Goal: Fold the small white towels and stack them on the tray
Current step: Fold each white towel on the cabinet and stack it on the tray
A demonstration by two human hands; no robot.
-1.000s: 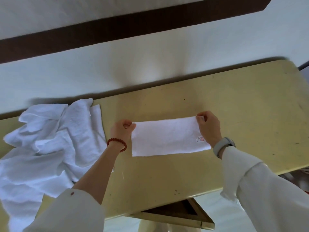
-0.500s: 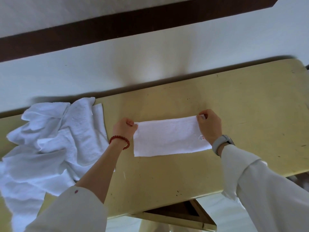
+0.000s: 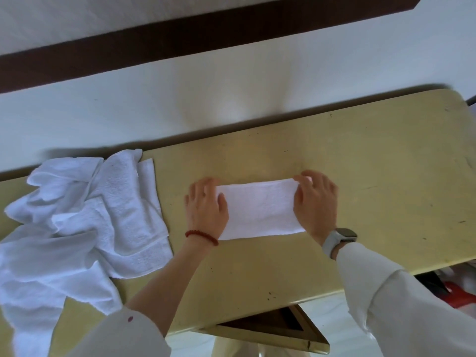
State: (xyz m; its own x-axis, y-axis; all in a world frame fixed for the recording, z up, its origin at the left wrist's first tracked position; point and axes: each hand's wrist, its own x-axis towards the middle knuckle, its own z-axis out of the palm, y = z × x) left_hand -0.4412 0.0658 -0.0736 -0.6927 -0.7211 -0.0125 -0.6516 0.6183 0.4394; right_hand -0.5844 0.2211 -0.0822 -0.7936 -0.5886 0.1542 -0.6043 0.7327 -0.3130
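While folding: one towel (image 3: 260, 210) lies as a long narrow strip on the table (image 3: 373, 161), so it looks part folded, judging by its shape.
Left hand (image 3: 206, 208): flat on the strip's left end, fingers (image 3: 199, 188) straight and a little spread, pressing, not pinching.
Right hand (image 3: 315, 202): laid over the strip's right end, fingers (image 3: 307, 176) mostly straight with tips bent down at the far corner; pressing rather than gripping, as far as shows.
Towel place: between the two palms, its ends under them, far edge level with the fingertips.
Pile (image 3: 77, 220): loose white towels heaped well out past the left fingers, unfolded.
Tray: not in view; no stack shows.
Done: probably a first fold on this one piece.
Left: likely a fold end to end, then stacking, then the whole pile.
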